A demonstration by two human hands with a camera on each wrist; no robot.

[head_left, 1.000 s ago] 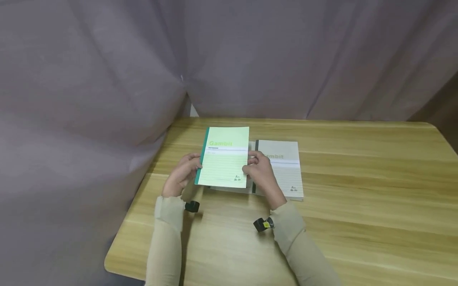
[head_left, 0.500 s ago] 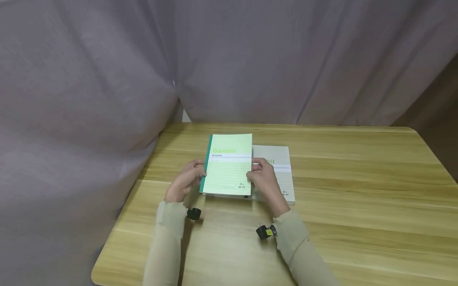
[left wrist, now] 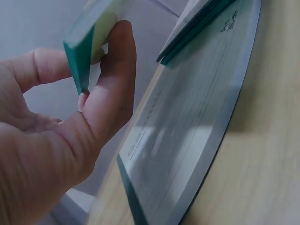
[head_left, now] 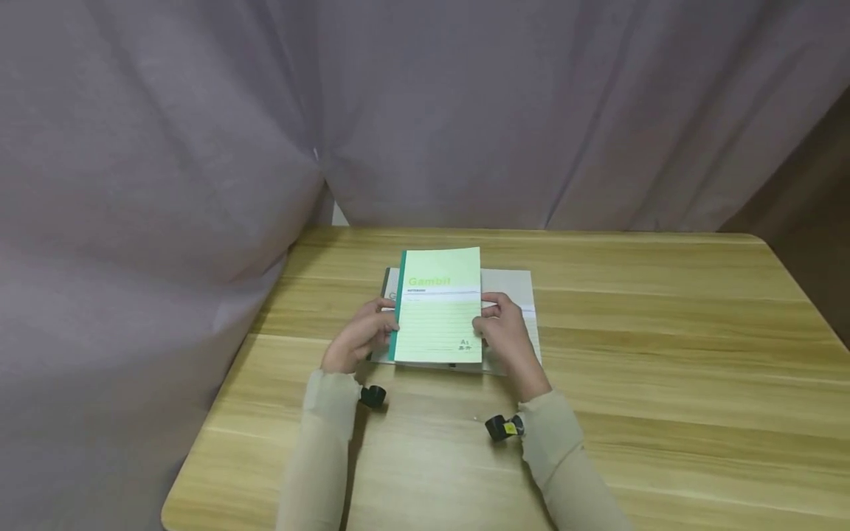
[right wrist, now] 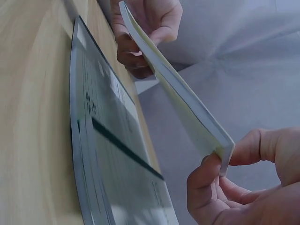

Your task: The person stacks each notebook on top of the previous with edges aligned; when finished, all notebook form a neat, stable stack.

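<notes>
Between both hands a pale green Gambit notebook (head_left: 438, 310) with a teal spine is held up above the table. My left hand (head_left: 361, 333) pinches its spine side; in the left wrist view the thumb and fingers (left wrist: 119, 70) are on either side of the spine. On the opposite edge, my right hand (head_left: 508, 332) pinches it, thumb on the cover. Beneath lie more Gambit notebooks: a left one (left wrist: 164, 126) flat on the table, and a thicker right pile (right wrist: 126, 187) whose spine overlaps the left one. In the head view the held notebook hides much of them.
The wooden table (head_left: 664, 354) stretches far to the right of the notebooks. Its left edge borders a grey curtain (head_left: 166, 221), which also hangs behind the back edge. Small black cameras (head_left: 374, 397) sit at both wrists, close above the tabletop.
Both hands have carried the held notebook rightward over the lying ones, so the left one's spine side now shows and more of the right pile is covered. The head view has shifted slightly.
</notes>
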